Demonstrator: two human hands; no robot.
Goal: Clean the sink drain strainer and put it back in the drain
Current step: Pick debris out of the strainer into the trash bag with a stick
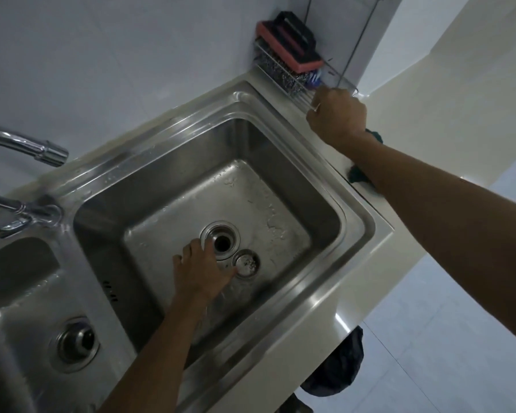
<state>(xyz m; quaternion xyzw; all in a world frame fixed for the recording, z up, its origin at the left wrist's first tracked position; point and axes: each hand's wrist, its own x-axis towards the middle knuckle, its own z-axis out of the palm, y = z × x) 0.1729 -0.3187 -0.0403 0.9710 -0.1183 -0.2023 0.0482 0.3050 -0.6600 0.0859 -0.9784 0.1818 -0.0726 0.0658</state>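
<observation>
The small round metal strainer [246, 263] lies on the floor of the right sink basin [280, 180], specks of dirt in it, just right of the open drain hole [222, 241]. My left hand [198, 271] rests flat on the basin floor with fingers spread. Its forefinger reaches the drain rim and its thumb touches the strainer's edge. My right hand [337, 117] is at the front of the wire rack [283, 81] on the counter corner. Its fingers are curled, and a blue-bristled brush [315, 77] sticks out just beyond the knuckles.
The rack holds a pink and black scrubber [289, 44] over steel wool [276, 73]. Two tap spouts [27, 149] reach in from the left. The left basin has a plugged drain [76, 344]. A dark green cloth [358, 174] lies under my right forearm. A black bag [337, 371] hangs below the counter.
</observation>
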